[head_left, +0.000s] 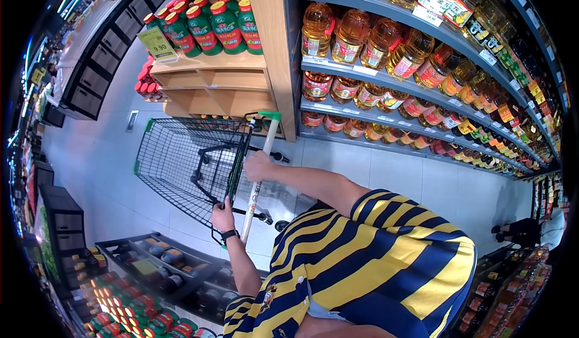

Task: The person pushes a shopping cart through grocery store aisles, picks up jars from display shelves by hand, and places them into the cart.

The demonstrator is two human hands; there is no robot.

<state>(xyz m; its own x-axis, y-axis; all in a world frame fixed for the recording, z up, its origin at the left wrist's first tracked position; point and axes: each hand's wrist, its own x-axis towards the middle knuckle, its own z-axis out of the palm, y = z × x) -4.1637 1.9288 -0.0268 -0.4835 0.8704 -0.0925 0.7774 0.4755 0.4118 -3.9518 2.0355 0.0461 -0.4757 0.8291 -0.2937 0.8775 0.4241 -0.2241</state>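
Observation:
A black wire shopping cart (175, 157) with green corner pieces stands ahead of me; only mesh and the wheel frame below show in its basket. My right hand (259, 166) is closed around the pale push handle (253, 200), near its upper end in the view. My left hand (223, 216), with a dark watch (229, 234) on its wrist, is closed on the wire rim at the basket's rear, beside the handle. The fingers of the left hand are partly hidden.
Shelves (374, 71) of bottled oil curve along the right. A wooden display (211, 78) with green, red-labelled bottles (226, 27) stands beyond the cart. More bottles (139, 305) fill a lower-left display. A person (525, 232) is at far right. Pale floor tiles (102, 175) surround the cart.

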